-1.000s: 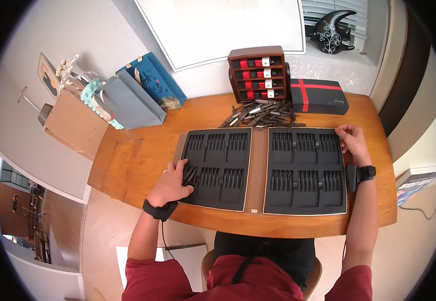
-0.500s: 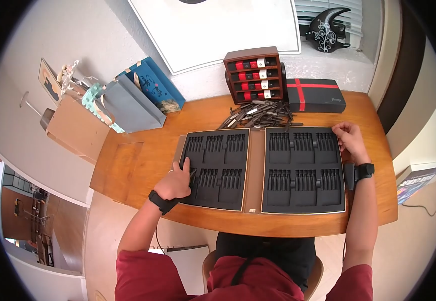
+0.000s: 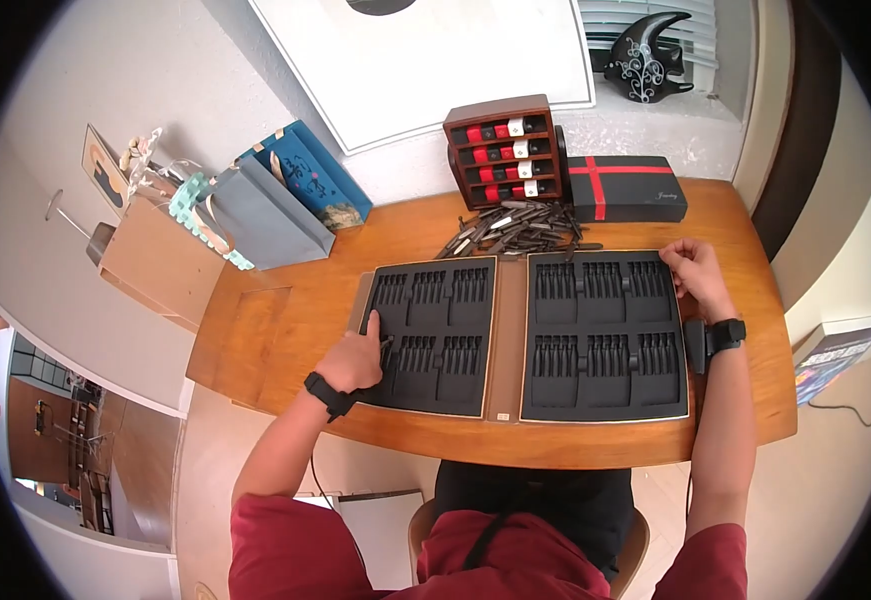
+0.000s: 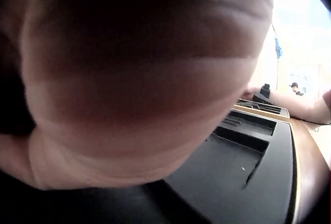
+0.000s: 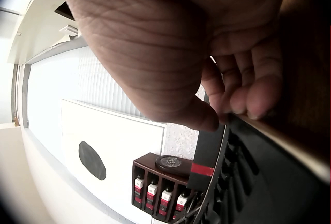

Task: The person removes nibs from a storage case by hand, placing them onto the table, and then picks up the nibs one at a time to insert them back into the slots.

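A book-like case lies opened flat, its left half (image 3: 435,385) and right half (image 3: 605,395) lined with black slotted foam and joined by a brown spine (image 3: 504,350). My left hand (image 3: 351,360) is over the left edge of the left half, index finger stretched along the edge. Small dark pieces (image 3: 385,346) show beside its fingers; whether it grips them I cannot tell, as the palm hides them in the left wrist view. My right hand (image 3: 697,274) pinches the right half's far right corner, thumb and fingertips meeting at the rim in the right wrist view.
A loose pile of slim dark sticks (image 3: 520,228) lies behind the case. Beyond it stand a small wooden shelf (image 3: 504,150) with red, white and black items and a black box (image 3: 640,190) with red ribbon. Paper bags (image 3: 273,220) stand at the back left.
My left hand has shifted slightly forward along the edge, its index finger straightening, and covers more of the dark pieces. The right hand stays at its corner. The head view has tilted a little.
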The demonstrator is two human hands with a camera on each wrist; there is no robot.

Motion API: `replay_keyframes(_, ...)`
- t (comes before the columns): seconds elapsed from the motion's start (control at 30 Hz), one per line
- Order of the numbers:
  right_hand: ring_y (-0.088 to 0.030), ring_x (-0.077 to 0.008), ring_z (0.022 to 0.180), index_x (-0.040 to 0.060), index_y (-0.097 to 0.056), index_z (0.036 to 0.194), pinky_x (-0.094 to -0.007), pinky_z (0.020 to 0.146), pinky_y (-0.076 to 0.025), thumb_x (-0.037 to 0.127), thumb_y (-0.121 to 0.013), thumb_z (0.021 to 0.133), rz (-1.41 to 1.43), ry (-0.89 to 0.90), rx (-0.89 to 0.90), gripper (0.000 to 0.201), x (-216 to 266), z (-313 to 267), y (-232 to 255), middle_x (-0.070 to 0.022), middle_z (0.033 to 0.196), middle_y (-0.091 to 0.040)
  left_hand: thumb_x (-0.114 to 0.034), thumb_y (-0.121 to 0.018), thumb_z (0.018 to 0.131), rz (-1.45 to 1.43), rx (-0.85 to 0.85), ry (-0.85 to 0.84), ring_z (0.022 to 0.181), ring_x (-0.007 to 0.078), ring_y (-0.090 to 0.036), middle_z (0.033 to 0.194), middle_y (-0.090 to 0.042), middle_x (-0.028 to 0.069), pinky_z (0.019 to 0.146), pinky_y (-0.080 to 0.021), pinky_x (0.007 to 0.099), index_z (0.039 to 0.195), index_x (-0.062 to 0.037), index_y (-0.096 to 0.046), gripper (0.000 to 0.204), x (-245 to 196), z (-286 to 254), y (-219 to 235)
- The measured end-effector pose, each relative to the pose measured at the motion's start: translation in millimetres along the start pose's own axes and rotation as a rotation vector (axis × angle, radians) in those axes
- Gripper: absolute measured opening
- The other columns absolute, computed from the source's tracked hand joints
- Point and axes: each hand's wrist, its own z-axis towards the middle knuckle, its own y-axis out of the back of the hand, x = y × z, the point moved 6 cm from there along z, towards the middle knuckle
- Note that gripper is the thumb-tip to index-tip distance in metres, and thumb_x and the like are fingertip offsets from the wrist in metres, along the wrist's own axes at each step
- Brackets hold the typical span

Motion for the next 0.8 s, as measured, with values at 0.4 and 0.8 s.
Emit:
replay_keyframes(0.4, -0.054, -0.0058, 0.056, 0.001, -0.068, 0.097, -0.0229, 0.046, -0.044, 0.016, -0.071, 0.1, 0.0, 0.011, 0.007, 0.016, -2, 1, 2, 0.0009, 0.075, -0.062, -0.014, -0.061, 0.089, -0.026, -0.038, 0.031, 0.104, 0.0434, -0.072, 0.11, -0.075, 0.0257, 0.089, -0.056, 0.0501, 0.133, 0.0018, -0.06, 0.047, 16, -1, 60)
replay_keyframes(0.8, -0.059, -0.009, 0.06, -0.002, -0.071, 0.101, -0.0249, 0.049, -0.047, 0.019, -0.072, 0.098, 0.044, 0.007, -0.001, 0.021, -3, -1, 4, -0.0024, 0.077, -0.065, -0.012, -0.053, 0.091, -0.491, -0.086, -0.343, 0.109, 0.0307, -0.067, 0.115, -0.072, 0.0233, 0.094, -0.05, 0.0404, 0.125, 0.0075, -0.064, 0.041, -67, 88, 127)
